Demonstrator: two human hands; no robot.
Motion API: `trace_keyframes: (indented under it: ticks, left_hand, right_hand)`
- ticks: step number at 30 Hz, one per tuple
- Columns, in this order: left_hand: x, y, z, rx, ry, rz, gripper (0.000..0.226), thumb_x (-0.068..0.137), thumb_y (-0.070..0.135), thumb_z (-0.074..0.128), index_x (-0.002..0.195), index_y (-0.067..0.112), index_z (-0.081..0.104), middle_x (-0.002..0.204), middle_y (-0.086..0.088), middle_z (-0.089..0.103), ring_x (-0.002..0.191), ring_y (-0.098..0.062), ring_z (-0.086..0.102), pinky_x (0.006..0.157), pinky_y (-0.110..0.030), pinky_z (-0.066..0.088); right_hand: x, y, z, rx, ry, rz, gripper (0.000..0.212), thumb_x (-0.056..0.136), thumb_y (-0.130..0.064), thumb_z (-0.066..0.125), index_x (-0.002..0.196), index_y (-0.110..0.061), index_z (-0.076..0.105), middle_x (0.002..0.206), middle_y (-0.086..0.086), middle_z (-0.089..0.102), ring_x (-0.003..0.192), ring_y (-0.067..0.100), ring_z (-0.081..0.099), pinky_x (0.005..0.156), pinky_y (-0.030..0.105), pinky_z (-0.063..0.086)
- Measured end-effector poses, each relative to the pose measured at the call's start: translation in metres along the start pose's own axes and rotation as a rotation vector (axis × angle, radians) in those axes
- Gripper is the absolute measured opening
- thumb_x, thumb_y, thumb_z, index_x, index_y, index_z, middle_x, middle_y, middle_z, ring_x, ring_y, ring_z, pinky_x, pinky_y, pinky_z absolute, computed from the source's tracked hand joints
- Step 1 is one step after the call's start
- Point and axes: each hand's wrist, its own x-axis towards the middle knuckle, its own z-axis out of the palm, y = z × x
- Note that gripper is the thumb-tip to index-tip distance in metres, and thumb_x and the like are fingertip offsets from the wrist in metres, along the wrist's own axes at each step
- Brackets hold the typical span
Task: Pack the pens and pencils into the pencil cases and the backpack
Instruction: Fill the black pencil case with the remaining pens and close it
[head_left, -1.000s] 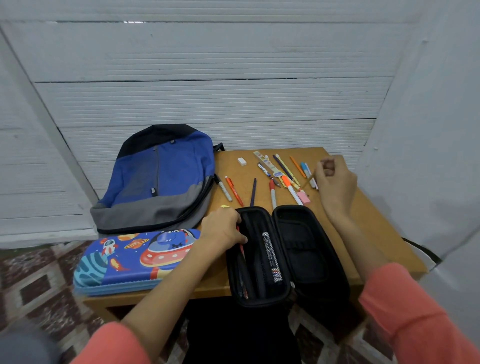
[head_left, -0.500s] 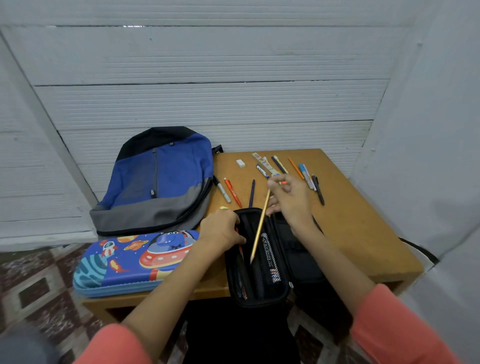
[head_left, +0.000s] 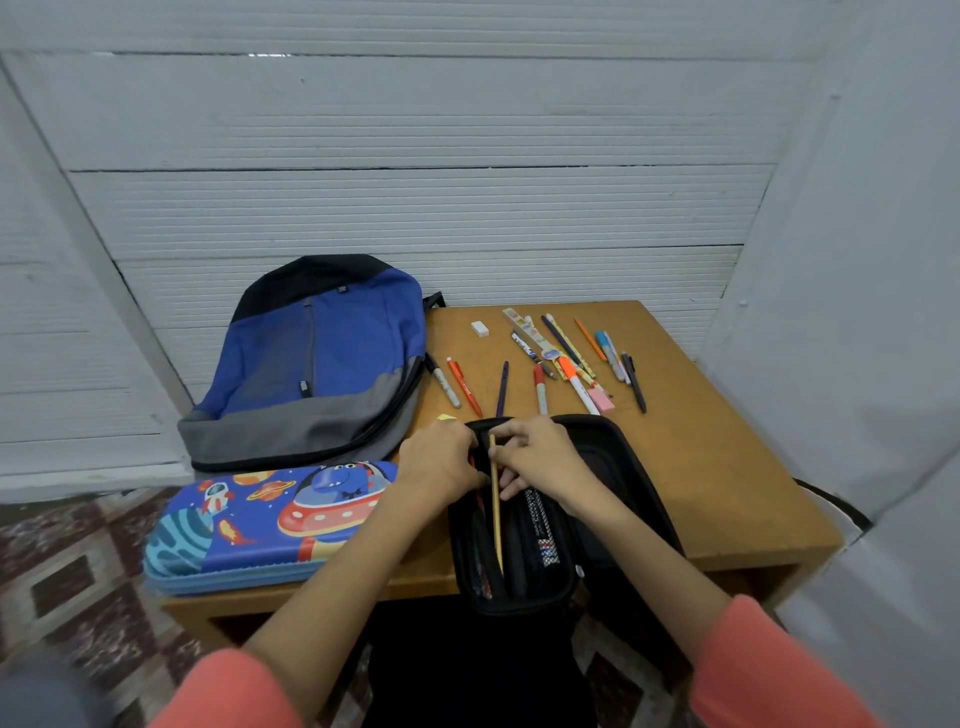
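Note:
An open black pencil case (head_left: 621, 457) lies at the table's front edge, with pens in its left half. My right hand (head_left: 540, 457) pinches the top of a yellow pencil (head_left: 496, 514) that lies lengthwise in that left half. My left hand (head_left: 441, 460) grips the case's left rim. A closed blue space-print pencil case (head_left: 260, 525) lies to the left. Behind it rests the blue and grey backpack (head_left: 317, 358). Several loose pens and pencils (head_left: 566, 364) are spread across the far part of the table.
The small wooden table (head_left: 727, 467) stands against a white ribbed wall. A white eraser (head_left: 480, 328) and a pink eraser (head_left: 601, 399) lie among the pens. A white wall rises close on the right; patterned floor lies to the left.
My right hand picked a yellow pencil from the far right pile, carried it toward me and lowered it into the black case's left half. My left hand stayed on the case.

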Motion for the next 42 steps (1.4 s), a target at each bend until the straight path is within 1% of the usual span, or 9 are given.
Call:
trace_keyframes:
  ticks: [6, 15, 19, 24, 32, 34, 36, 39, 42]
  left_hand:
    - [0.003, -0.003, 0.005, -0.052, 0.021, -0.022, 0.029, 0.094, 0.033, 0.052, 0.112, 0.017, 0.067, 0.112, -0.004, 0.063, 0.101, -0.024, 0.061, 0.074, -0.032, 0.048]
    - [0.001, -0.004, 0.003, -0.035, 0.000, -0.006, 0.027, 0.091, 0.028, 0.054, 0.113, 0.017, 0.067, 0.112, -0.004, 0.063, 0.101, -0.024, 0.061, 0.073, -0.032, 0.047]
    - [0.001, -0.003, 0.003, -0.011, -0.007, 0.009, 0.031, 0.092, 0.034, 0.056, 0.117, 0.018, 0.065, 0.110, -0.005, 0.061, 0.100, -0.023, 0.060, 0.069, -0.030, 0.043]
    - [0.002, -0.001, 0.001, 0.006, -0.012, 0.013, 0.032, 0.093, 0.037, 0.057, 0.120, 0.021, 0.064, 0.112, -0.004, 0.060, 0.103, -0.023, 0.060, 0.071, -0.030, 0.042]
    - [0.001, 0.003, -0.002, 0.039, 0.002, 0.037, 0.029, 0.092, 0.041, 0.055, 0.113, 0.025, 0.066, 0.106, -0.003, 0.060, 0.099, -0.021, 0.060, 0.068, -0.029, 0.040]
    - [0.002, 0.003, -0.003, 0.045, -0.011, 0.046, 0.029, 0.091, 0.042, 0.059, 0.112, 0.025, 0.066, 0.107, -0.002, 0.060, 0.100, -0.021, 0.059, 0.068, -0.029, 0.040]
    - [0.002, 0.002, -0.004, 0.034, -0.023, 0.048, 0.029, 0.088, 0.043, 0.062, 0.112, 0.026, 0.067, 0.109, -0.001, 0.061, 0.101, -0.020, 0.059, 0.069, -0.029, 0.041]
    - [0.004, 0.000, -0.005, 0.013, -0.032, 0.048, 0.029, 0.087, 0.042, 0.065, 0.111, 0.027, 0.068, 0.109, 0.000, 0.063, 0.101, -0.020, 0.060, 0.069, -0.028, 0.043]
    - [0.007, 0.000, -0.007, 0.004, -0.050, 0.048, 0.029, 0.086, 0.041, 0.067, 0.111, 0.027, 0.069, 0.108, 0.000, 0.064, 0.101, -0.020, 0.060, 0.070, -0.028, 0.043]
  right_hand:
    - [0.002, -0.004, 0.004, -0.200, -0.042, -0.027, 0.045, 0.092, -0.007, 0.062, 0.136, -0.005, 0.051, 0.066, 0.006, 0.066, 0.048, 0.009, 0.064, 0.063, 0.026, 0.060]
    - [0.002, -0.004, 0.009, -0.342, -0.094, -0.032, 0.031, 0.092, 0.003, 0.053, 0.121, -0.004, 0.062, 0.082, 0.022, 0.072, 0.068, 0.023, 0.073, 0.072, 0.029, 0.061]
    - [0.002, -0.003, 0.007, -0.201, -0.119, 0.009, 0.040, 0.090, 0.009, 0.049, 0.126, -0.009, 0.054, 0.086, 0.024, 0.072, 0.071, 0.027, 0.073, 0.073, 0.038, 0.061]
    - [-0.003, -0.005, 0.000, 0.024, -0.180, 0.085, 0.034, 0.090, 0.007, 0.054, 0.120, -0.009, 0.052, 0.084, 0.025, 0.069, 0.057, 0.023, 0.069, 0.060, 0.032, 0.061]
    - [-0.001, -0.010, -0.010, 0.040, -0.238, 0.084, 0.019, 0.094, -0.005, 0.058, 0.112, -0.002, 0.055, 0.078, 0.019, 0.069, 0.057, 0.022, 0.069, 0.049, 0.026, 0.056]
    - [0.004, -0.011, -0.019, 0.063, -0.183, 0.051, 0.015, 0.095, -0.006, 0.056, 0.108, -0.001, 0.058, 0.077, 0.018, 0.068, 0.051, 0.019, 0.064, 0.043, 0.023, 0.051]
    - [0.016, -0.009, -0.031, 0.018, -0.009, -0.002, 0.013, 0.094, -0.007, 0.056, 0.105, -0.004, 0.062, 0.078, 0.012, 0.067, 0.049, 0.013, 0.057, 0.040, 0.019, 0.042]
    - [0.047, 0.002, -0.058, -0.226, 0.383, -0.088, 0.016, 0.092, -0.014, 0.057, 0.103, -0.015, 0.068, 0.088, -0.001, 0.063, 0.061, 0.004, 0.050, 0.051, 0.019, 0.037]
    - [0.076, 0.018, -0.087, -0.501, 0.499, -0.077, 0.025, 0.093, -0.015, 0.053, 0.113, -0.013, 0.067, 0.106, 0.006, 0.063, 0.079, 0.018, 0.059, 0.068, 0.031, 0.049]
